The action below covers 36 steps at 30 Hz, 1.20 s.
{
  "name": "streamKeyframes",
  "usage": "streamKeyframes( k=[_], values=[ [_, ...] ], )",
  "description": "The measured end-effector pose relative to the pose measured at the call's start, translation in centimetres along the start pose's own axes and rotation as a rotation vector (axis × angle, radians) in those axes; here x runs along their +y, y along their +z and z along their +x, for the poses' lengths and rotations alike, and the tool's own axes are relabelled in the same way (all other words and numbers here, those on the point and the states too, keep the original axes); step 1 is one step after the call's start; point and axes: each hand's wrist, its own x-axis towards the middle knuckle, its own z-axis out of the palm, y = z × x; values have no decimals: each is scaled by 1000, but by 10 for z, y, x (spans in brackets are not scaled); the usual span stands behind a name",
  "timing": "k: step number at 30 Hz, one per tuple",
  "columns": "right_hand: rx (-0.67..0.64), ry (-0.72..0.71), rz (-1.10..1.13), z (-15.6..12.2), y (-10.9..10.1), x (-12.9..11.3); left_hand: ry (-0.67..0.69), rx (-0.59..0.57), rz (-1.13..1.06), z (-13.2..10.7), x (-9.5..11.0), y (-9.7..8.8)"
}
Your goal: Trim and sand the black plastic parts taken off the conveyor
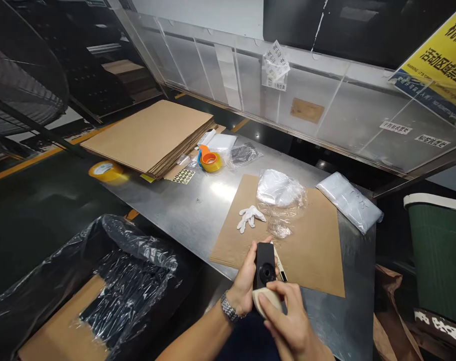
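Note:
Close to my body, my left hand (243, 283) is wrapped round a small black rectangular device (265, 253) that has a round, lens-like part on its face. In the fingers of my right hand (293, 318) is a beige rounded pad (266, 301), held against the lower end of the device. Behind the device, a slim pale strip with dark marks (280, 263) sticks out; I cannot make out its kind. Beyond my hands, a white glove (250, 218) lies on a cardboard sheet (314, 245), beside crumpled clear plastic bags (280, 188).
A metal table (175, 205) bears a cardboard stack (153, 133), rolls of yellow tape (106, 171) and a wrapped white packet (349, 200). Below left stands a box lined with black plastic (138, 240). A green bin (438, 255) is at right, and a transparent panel (246, 75) borders the back.

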Motion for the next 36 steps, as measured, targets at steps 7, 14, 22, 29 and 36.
streamKeyframes(
  k=[7, 14, 22, 29, 36],
  values=[
    [-22, 56, 30, -8, 20, 5, -110, 6, -21, -2, -5, -6],
    [-67, 62, 64, -14, 2, 14, -176, -139, -79, -11, -1, -15],
    [-96, -40, 67, 14, -2, 15, -331, -77, 51, -21, -20, -22],
    [-118, -21, 51, 6, -4, 14, -426, -65, 46, -23, -26, -26],
    [-97, 95, -4, -10, -16, 37, -516, -154, 24, -25, -26, -38]
  ],
)
